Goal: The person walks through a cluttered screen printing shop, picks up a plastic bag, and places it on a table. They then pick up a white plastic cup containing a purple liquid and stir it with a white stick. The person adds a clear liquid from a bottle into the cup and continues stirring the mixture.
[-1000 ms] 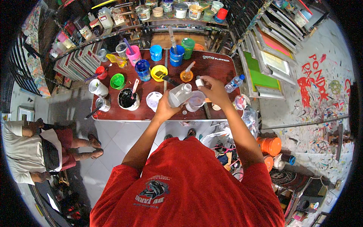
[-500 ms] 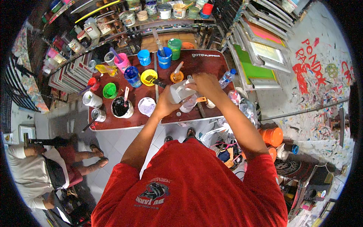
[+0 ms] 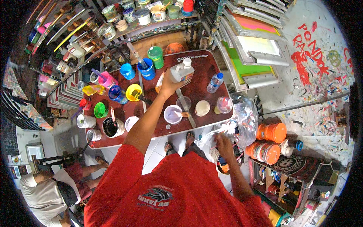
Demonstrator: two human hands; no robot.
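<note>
My left hand (image 3: 168, 86) is closed round a translucent plastic bottle (image 3: 176, 72) with a white cap, held upright above the far middle of the dark red table (image 3: 159, 123). Down past the table's front right edge, my right hand (image 3: 225, 146) is blurred, so its fingers cannot be read; it is nearest to a bin of odds and ends. Below the bottle stand a tub of pale lilac paint (image 3: 172, 114) with a stirrer in it, a clear cup (image 3: 184, 102) and a tub of cream stuff (image 3: 202, 108). My left forearm partly covers a white tub (image 3: 131, 123).
Several paint tubs and cups crowd the table's left side, among them a black-paint tub (image 3: 111, 128) and a yellow cup (image 3: 134, 92). A water bottle (image 3: 215, 83) stands right. Framed screens (image 3: 261, 56) are racked beyond. Orange buckets (image 3: 271, 131) sit right. A seated person (image 3: 49, 191) is lower left.
The bottle has gone from tilted to upright and away from me in my left hand. My right hand has left it and dropped to the right, below the table edge. The view has shifted.
</note>
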